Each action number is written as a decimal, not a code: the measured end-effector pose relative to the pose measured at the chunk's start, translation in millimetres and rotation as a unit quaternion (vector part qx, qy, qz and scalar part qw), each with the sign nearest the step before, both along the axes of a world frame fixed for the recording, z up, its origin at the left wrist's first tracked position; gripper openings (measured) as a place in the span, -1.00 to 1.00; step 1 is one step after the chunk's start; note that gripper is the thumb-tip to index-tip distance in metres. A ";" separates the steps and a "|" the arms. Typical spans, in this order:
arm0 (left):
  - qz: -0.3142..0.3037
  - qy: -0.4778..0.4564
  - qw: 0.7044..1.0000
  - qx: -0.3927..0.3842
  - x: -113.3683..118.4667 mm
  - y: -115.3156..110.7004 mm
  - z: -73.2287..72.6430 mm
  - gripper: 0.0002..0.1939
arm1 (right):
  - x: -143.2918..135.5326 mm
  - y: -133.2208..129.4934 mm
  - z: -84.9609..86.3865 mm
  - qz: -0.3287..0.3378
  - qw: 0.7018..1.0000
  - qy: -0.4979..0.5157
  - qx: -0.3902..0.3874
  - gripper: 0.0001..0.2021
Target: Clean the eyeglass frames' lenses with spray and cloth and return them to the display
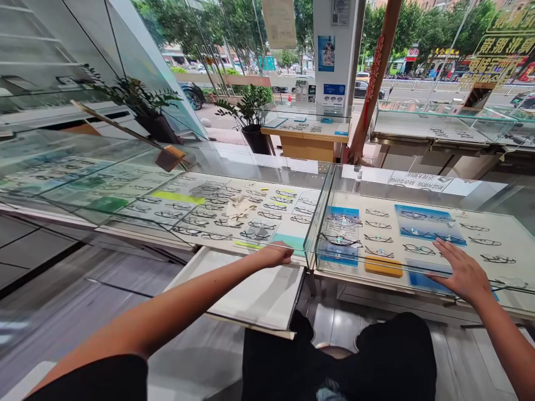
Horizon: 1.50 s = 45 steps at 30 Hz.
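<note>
My left hand [276, 254] is closed, with its fingers curled down at the front edge of the left display case, above the inner end of a pulled-out white drawer [254, 292]. Whatever those fingers hold, if anything, is hidden. Under the glass beside it lies a teal card [290, 244]. Fingers stretched and thumb apart, my right hand [465, 274] rests at the front of the right glass case, over a blue mat [430, 280]. Nothing shows in it. Black-framed eyeglasses [340, 240] lie to its left, near a yellow glasses case [383, 266].
Rows of eyeglasses [270, 215] fill the left case, with a crumpled beige cloth [239, 209] among them. A small white spray bottle [358, 179] stands at the back of the right case. Potted plants [252, 136] and another display counter [309, 146] stand by the windows.
</note>
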<state>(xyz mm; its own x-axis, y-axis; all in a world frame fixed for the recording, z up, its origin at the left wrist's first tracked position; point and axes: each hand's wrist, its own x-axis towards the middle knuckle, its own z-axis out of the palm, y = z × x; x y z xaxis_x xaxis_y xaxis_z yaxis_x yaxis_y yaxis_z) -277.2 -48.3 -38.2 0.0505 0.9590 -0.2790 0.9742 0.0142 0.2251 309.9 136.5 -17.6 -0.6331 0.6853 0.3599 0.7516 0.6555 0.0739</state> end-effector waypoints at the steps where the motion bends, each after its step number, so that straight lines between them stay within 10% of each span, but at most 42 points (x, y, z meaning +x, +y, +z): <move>1: 0.004 0.015 1.000 -0.004 -4.1 5.8 -3.0 -0.70 | 0.2 -1.4 1.3 0.001 1.000 -0.002 0.001 -0.13; 23: 0.044 0.108 0.975 0.191 -45.8 121.9 -81.0 -0.67 | -2.9 -40.7 33.1 0.005 0.999 -0.050 0.020 -0.09; 45: -0.008 0.110 0.982 0.151 -44.5 139.4 -85.9 -0.48 | 0.5 -44.3 31.3 0.012 0.999 -0.050 0.020 -0.07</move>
<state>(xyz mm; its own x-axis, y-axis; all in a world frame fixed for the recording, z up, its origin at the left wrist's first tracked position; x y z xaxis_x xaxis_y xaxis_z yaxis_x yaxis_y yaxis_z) -321.7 91.0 -124.1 0.0357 0.9993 0.0121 0.9994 -0.0357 0.0007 310.4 92.2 13.7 -0.6825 0.6567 0.3208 0.7239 0.6679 0.1730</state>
